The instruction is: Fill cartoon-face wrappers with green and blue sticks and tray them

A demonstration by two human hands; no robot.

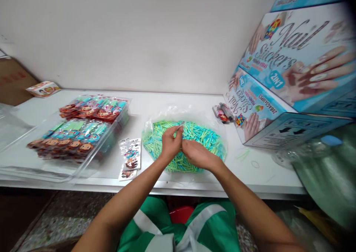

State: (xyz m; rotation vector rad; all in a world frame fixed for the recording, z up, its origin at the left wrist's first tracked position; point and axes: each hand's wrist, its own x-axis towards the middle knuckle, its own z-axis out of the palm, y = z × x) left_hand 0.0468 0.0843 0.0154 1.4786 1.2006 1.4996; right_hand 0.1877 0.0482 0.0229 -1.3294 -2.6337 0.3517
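A clear plastic bag (151,124) full of thin green and blue sticks (203,133) lies open on the white table. Both of my hands are close together above the sticks. My left hand (171,142) is closed, with thumb and forefinger pinched around a small, shiny bit too small to name. Fingers curled inward, my right hand (197,153) meets the left one; whatever it grips is hidden. Left of the bag lie small printed packets (131,157) with a cartoon face on them.
A clear plastic tray (80,168) at left holds several filled cartoon packets (75,137). Nail sticker boxes (294,55) are stacked at right, with small dark packets (222,113) beside them. A plastic bottle (303,152) lies near the right edge. A cardboard box (12,81) stands far left.
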